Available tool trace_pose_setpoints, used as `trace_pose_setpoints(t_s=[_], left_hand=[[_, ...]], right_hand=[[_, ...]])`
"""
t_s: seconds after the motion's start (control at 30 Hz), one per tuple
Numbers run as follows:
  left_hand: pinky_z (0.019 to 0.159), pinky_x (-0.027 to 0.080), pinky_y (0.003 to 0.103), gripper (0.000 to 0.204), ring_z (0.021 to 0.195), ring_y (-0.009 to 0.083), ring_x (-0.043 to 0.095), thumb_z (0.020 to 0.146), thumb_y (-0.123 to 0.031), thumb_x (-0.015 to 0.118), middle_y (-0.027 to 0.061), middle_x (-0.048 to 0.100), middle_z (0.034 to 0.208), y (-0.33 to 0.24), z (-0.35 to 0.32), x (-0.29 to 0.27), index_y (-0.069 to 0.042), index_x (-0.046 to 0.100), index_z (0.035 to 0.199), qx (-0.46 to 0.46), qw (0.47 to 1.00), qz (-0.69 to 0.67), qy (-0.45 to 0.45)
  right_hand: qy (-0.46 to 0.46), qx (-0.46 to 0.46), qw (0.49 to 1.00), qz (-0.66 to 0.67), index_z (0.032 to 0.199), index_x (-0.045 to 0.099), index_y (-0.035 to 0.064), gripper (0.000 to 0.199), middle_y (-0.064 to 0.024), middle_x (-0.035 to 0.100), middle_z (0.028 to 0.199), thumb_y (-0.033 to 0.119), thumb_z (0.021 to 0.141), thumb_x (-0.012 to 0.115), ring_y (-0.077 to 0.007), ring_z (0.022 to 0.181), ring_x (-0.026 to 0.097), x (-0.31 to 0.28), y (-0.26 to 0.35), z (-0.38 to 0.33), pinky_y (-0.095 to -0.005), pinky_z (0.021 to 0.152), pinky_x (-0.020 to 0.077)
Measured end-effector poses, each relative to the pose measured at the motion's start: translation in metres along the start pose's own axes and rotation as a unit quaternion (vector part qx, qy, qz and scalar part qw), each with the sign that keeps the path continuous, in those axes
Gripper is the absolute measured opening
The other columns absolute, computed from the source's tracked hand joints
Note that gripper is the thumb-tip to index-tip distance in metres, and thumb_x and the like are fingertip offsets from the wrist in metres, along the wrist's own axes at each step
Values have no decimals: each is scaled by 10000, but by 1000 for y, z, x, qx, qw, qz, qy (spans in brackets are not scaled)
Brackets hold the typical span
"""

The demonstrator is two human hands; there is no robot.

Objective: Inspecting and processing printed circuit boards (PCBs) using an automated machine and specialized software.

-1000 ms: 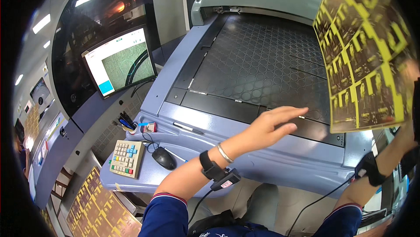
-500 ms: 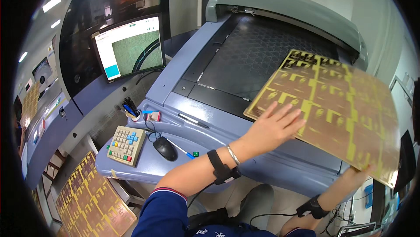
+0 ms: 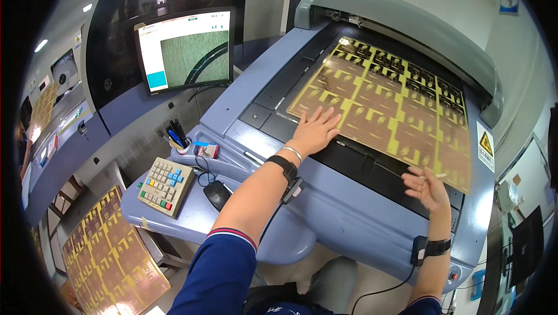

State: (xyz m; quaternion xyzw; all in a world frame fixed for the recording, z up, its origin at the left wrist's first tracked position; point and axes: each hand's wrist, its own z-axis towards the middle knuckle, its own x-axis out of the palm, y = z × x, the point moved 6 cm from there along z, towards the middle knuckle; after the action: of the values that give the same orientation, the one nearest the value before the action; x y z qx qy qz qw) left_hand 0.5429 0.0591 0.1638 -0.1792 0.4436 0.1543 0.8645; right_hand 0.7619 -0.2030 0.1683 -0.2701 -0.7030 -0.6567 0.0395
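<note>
A large copper-coloured circuit board panel (image 3: 381, 102) with yellowish patterned tracks lies on the black bed (image 3: 279, 93) of a grey-blue flatbed machine. My left hand (image 3: 317, 130) rests on the panel's near-left corner, palm down and fingers spread. By the near-right edge, my right hand (image 3: 427, 190) is open, its palm partly turned up and its fingers apart. A short pale strip (image 3: 440, 176) shows beside its fingertips; whether the hand touches it I cannot tell.
The machine's grey gantry (image 3: 401, 24) spans the back of the bed. To the left stand a monitor (image 3: 186, 50), a keypad (image 3: 167, 186), a mouse (image 3: 217, 195) and a pen cup (image 3: 179, 140). Another patterned panel (image 3: 113, 257) lies lower left. A warning sign (image 3: 486, 147) is at the right.
The panel has gone from tilted in my hands to lying on the machine bed, further left. My right hand has let go of its edge; my left hand has moved left along it.
</note>
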Motion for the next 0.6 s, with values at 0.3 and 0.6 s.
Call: trace_pose_setpoints(t_s=[0.3, 0.6], left_hand=[[1085, 206, 535, 464, 1343, 247, 304, 946, -400, 409, 24, 346, 1449, 23, -5, 1, -246, 389, 1383, -25, 995, 80, -63], [1051, 252, 549, 405, 1269, 241, 413, 887, -302, 539, 50, 474, 1347, 24, -67, -36, -178, 511, 1271, 8, 998, 52, -46]], right_hand=[[-96, -135, 953, -254, 1171, 509, -60, 349, -215, 645, 985, 213, 958, 461, -253, 829, 673, 19, 24, -70, -307, 635, 584], [-123, -103, 935, -316, 1187, 530, -35, 341, -192, 648, 1028, 210, 955, 477, -226, 859, 663, 28, -18, -118, -286, 696, 549]])
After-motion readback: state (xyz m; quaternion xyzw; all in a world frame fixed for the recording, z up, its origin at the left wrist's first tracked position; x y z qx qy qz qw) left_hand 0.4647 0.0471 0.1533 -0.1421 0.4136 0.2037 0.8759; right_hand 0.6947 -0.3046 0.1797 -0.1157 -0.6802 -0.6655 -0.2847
